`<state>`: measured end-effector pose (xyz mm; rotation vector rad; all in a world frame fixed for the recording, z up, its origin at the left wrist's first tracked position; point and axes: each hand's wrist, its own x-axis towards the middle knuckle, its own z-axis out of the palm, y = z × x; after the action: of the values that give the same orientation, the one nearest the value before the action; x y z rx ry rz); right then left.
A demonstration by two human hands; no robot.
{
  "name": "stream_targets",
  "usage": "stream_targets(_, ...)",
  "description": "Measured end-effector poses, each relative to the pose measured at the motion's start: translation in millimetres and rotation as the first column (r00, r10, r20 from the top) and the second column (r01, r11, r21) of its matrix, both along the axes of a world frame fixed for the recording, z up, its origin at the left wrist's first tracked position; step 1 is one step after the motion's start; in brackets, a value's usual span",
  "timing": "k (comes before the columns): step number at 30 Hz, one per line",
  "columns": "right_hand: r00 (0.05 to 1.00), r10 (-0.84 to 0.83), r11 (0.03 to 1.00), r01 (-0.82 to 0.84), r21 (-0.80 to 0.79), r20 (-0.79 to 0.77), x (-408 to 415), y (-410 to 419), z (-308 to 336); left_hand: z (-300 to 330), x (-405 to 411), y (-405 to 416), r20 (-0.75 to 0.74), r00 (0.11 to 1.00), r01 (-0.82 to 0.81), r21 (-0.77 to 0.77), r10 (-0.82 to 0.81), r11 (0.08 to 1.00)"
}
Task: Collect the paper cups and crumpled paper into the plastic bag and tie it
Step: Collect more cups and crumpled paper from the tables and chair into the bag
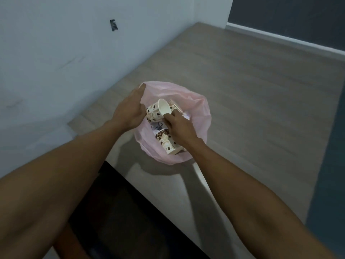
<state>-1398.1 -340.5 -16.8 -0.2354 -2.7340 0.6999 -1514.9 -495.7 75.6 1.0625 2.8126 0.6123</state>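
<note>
A pink plastic bag (202, 113) stands open on the wooden tabletop. My left hand (128, 109) holds the bag's left rim, fingers curled over it. My right hand (177, 126) pinches the rim of a paper cup (160, 110) printed with coffee beans, tilted with its white mouth facing up, inside the bag's opening. Another bean-printed cup (166, 143) lies on its side lower in the bag. A third cup (174, 105) shows partly behind the held one. Bits of crumpled paper (157, 126) show between the cups.
The grey wooden table (242, 90) runs away to the right and back. A white wall (56, 53) borders it on the left. A dark chair or floor area (121, 212) lies below the table's near edge.
</note>
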Motion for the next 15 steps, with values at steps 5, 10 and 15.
stream_targets(5, 0.985, -0.104, 0.990, 0.116, -0.085, 0.135, 1, 4, 20, -5, -2, -12, -0.009, 0.999, 0.036, 0.027, -0.036, 0.999)
stream_targets(10, 0.674, -0.731, 0.646, 0.733, -0.214, 0.106, 16, 23, 13, -6, 2, -22, -0.001, 1.000, -0.005, 0.025, 0.005, 1.000)
stream_targets(15, 0.666, -0.615, 0.428, 0.731, -0.531, 0.422, 24, 51, -9, -11, 8, -28, 0.007, 1.000, -0.014, 0.016, 0.014, 1.000)
